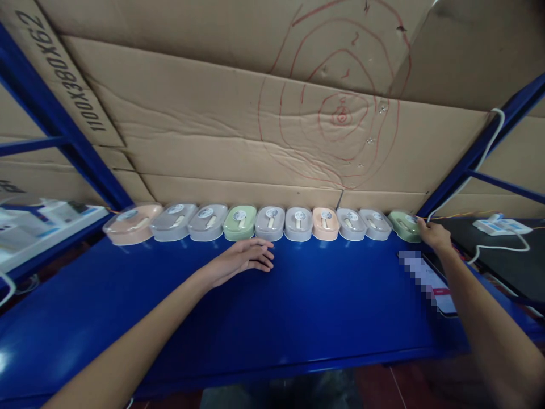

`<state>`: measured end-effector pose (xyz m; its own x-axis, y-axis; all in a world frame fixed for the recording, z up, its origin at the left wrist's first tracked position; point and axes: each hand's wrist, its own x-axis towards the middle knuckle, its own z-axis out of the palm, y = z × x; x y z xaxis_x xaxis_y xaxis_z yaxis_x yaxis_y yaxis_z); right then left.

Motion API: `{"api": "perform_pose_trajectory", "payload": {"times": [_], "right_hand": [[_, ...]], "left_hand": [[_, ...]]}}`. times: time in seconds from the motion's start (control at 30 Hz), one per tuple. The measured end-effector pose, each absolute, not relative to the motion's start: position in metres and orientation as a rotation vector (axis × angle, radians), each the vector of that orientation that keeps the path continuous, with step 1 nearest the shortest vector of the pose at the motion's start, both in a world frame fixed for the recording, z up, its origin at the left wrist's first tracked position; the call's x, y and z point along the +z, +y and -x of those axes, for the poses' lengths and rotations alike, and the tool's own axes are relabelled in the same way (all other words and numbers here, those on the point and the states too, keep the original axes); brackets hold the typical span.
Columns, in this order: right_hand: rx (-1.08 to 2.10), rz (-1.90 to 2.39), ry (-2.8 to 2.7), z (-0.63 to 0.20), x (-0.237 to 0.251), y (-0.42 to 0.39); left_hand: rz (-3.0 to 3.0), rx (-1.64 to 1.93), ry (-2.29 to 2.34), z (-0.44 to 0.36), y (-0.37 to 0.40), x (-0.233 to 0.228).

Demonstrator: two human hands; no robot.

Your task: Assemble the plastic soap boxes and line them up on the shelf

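A long row of lidded plastic boxes stands along the back of the blue tabletop (315, 307). Each has a clear lid with a round sticker and a pale strip. My right hand (434, 234) grips the right end of the last one, a green box (405, 227); its far fingers are partly hidden. My left hand (247, 257) is over the tabletop, fingers loosely stretched and holding nothing. Just behind it are another green box (239, 224) and a grey box (269, 224). A peach box (326, 224) sits between grey ones.
A phone (443, 295) lies below my right forearm. Cardboard (213, 125) with red rings drawn on it backs the table. Blue metal posts (91, 165) rise at both sides. White trays (46, 227) stand left; a white cable (485, 153) and a power strip (502, 225) are right.
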<state>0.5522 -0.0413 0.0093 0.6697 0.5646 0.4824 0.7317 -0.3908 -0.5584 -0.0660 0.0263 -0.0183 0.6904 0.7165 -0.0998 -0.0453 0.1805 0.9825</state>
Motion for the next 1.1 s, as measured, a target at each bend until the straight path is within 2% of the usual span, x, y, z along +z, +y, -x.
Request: {"api": "perform_pose_trajectory", "payload": {"times": [0.1,0.2,0.3,0.43,0.57,0.67,0.83,1.1], "right_hand": [[-0.290,2.222,-0.928,-0.545,0.008,-0.044],[-0.438,2.211,-0.980,-0.533,0.009,-0.048],[-0.500,2.115,-1.308,-0.512,0.008,-0.048],[-0.414,1.975,-1.827,-0.476,-0.001,-0.045],[-0.496,2.020,-2.042,-0.449,-0.014,-0.042],[-0.633,2.148,-1.999,-0.444,-0.019,-0.041],[-0.649,2.212,-1.826,-0.449,-0.024,-0.041],[-0.412,2.270,-1.517,-0.428,-0.021,-0.041]], "left_hand": [[-1.299,0.594,0.637,0.066,0.026,-0.018],[-1.310,0.590,0.640,0.065,0.026,-0.017],[-1.321,0.586,0.649,0.064,0.026,-0.016],[-1.328,0.595,0.648,0.064,0.024,-0.015],[-1.339,0.591,0.636,0.064,0.023,-0.014],[-1.348,0.584,0.627,0.064,0.023,-0.015],[-1.360,0.580,0.632,0.063,0.024,-0.015],[-1.358,0.584,0.610,0.063,0.026,-0.018]]}}
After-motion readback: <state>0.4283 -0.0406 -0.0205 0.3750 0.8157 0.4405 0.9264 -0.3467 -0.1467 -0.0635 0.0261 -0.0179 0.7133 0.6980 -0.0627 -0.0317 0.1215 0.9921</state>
